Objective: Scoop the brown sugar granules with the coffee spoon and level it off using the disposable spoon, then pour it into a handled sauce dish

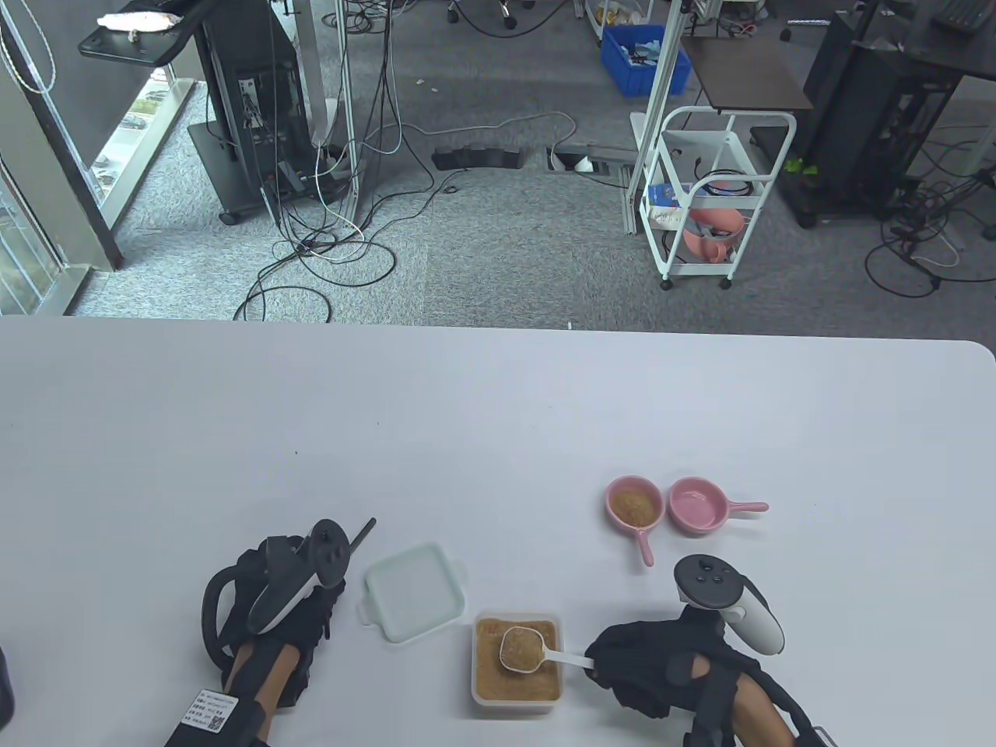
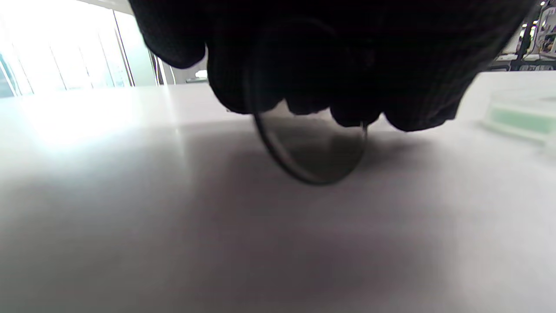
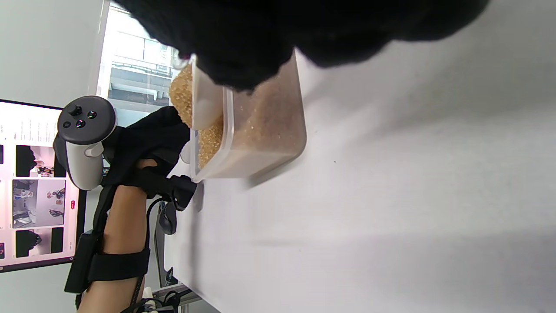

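My right hand (image 1: 626,669) pinches the handle of a white coffee spoon (image 1: 521,650), whose bowl is heaped with brown sugar just above the clear sugar container (image 1: 476,696). In the right wrist view the heaped spoon (image 3: 204,106) hangs over the container (image 3: 265,134) below my fingers. My left hand (image 1: 307,618) rests on the table left of the container and grips a dark disposable spoon; its handle (image 1: 362,537) pokes out past the tracker. Its translucent bowl (image 2: 312,150) shows under my curled fingers (image 2: 304,78). One pink handled sauce dish (image 1: 634,506) holds sugar; the other one (image 1: 696,504) is empty.
The container's white lid (image 1: 412,591) lies upside down between my left hand and the container. The table's far edge (image 1: 498,327) runs across the middle of the view, with a carpeted floor, cables and a white cart (image 1: 708,202) beyond.
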The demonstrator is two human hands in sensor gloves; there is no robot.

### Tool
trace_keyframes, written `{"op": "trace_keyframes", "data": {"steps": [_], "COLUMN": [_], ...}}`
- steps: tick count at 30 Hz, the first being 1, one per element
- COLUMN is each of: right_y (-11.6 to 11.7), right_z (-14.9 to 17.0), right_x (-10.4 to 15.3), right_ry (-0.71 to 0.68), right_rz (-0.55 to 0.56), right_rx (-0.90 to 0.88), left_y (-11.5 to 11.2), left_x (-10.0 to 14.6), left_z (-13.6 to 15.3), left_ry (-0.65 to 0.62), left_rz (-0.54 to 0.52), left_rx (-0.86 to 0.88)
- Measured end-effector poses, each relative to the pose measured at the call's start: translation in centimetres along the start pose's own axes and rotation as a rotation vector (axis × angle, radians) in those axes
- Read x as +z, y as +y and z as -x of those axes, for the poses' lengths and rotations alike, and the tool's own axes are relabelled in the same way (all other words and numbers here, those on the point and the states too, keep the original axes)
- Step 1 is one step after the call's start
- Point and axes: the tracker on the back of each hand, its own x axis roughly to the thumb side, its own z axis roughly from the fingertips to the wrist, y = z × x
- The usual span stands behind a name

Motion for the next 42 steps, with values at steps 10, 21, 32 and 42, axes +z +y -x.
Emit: {"op": "trace_keyframes", "data": {"steps": [10, 21, 32, 42], "right_y": [-0.2, -0.2, -0.1, 0.0], "right_z": [0.1, 0.0, 0.0, 0.0], "right_x": [0.2, 0.3, 0.3, 0.2], "right_ry": [0.004, 0.007, 0.006, 0.003], "right_rz": [-0.013, -0.034, -0.051, -0.061], "right_rx": [-0.029, -0.048, -0.051, -0.050], "left_y": [4.8, 4.7, 3.7, 3.6], "left_x": [5.0, 11.2, 12.0, 12.0], "left_z": [-3.4, -10.0, -11.3, -11.4], "left_ry": [-0.325, -0.814, -0.858, -0.853], "left_rz": [-0.218, -0.134, -0.085, -0.073], "left_rx": [0.229, 0.212, 0.097, 0.066]}}
